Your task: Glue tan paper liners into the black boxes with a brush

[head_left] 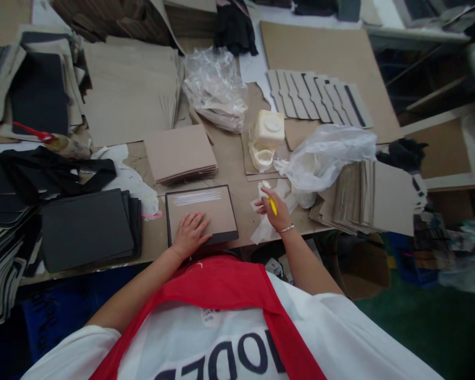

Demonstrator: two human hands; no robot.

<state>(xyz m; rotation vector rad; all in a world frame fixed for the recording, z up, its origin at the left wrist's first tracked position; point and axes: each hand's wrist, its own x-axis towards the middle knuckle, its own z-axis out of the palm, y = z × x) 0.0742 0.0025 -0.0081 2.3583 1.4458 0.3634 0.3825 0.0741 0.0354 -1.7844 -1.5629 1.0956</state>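
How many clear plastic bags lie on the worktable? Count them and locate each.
2: one bag lies beyond and left of the cream plastic container; the other lies right of it. More may be hidden.

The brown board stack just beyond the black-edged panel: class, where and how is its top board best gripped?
Probably by the near right corner of the top board, coming in low from the right: the stack lies flat, and its layered edges show slightly splayed there, giving an edge to pinch.
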